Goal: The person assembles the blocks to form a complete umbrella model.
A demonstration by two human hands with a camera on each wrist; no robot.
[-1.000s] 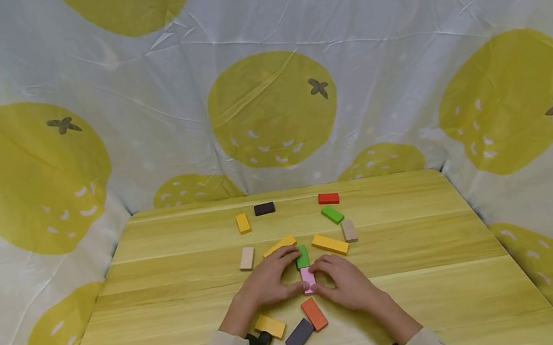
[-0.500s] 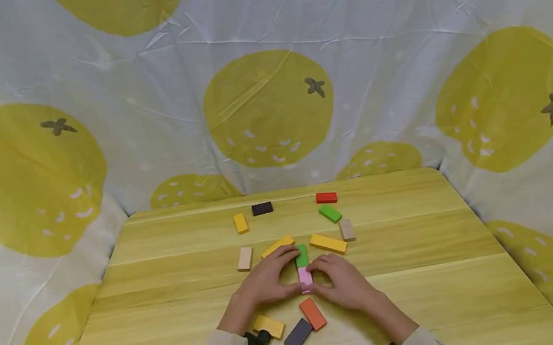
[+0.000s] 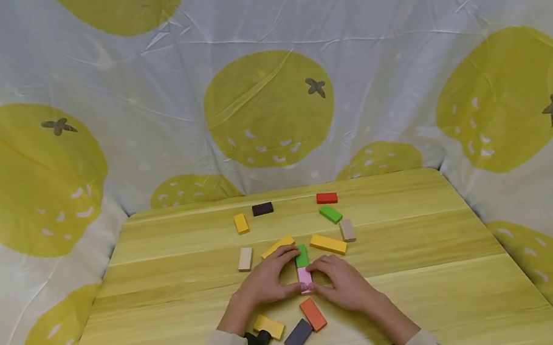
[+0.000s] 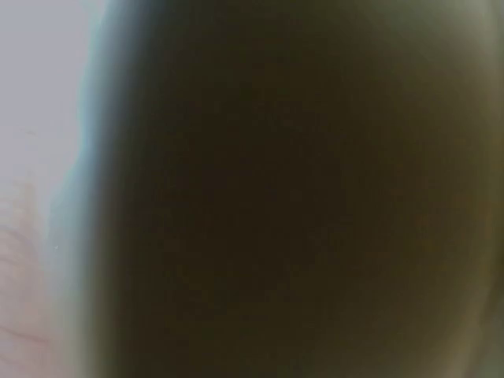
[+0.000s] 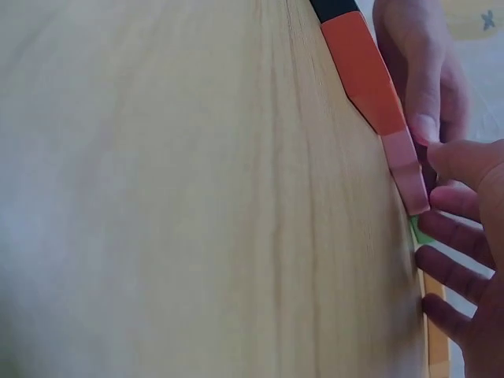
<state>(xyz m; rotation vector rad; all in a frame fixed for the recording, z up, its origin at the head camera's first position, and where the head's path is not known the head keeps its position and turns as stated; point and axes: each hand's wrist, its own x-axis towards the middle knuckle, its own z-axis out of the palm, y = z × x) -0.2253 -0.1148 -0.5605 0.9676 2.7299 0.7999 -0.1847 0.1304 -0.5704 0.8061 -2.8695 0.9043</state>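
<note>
A green block (image 3: 302, 254) and a pink block (image 3: 304, 277) lie end to end in the middle of the wooden table (image 3: 168, 315). From the left, my left hand (image 3: 266, 279) holds the green block's side with its fingertips; its thumb reaches down to the pink block's near left corner. My right hand (image 3: 347, 284) pinches the pink block along its right side between index finger and thumb. The two thumb tips nearly meet there in the right wrist view, where the right hand's other fingers (image 5: 449, 272) are spread. The left wrist view is mostly a dark blur.
Near the hands lie an orange-red block (image 3: 313, 314), a dark grey block (image 3: 298, 336) and a yellow block (image 3: 269, 326). Farther back are yellow blocks (image 3: 328, 244), pale wood blocks (image 3: 245, 259), a second green block (image 3: 330, 213), a red block (image 3: 326, 197) and a black block (image 3: 262, 209).
The head view has shifted slightly. Both hands keep nearly the same place at the green and pink blocks, and the other blocks stay where they were on the table.
</note>
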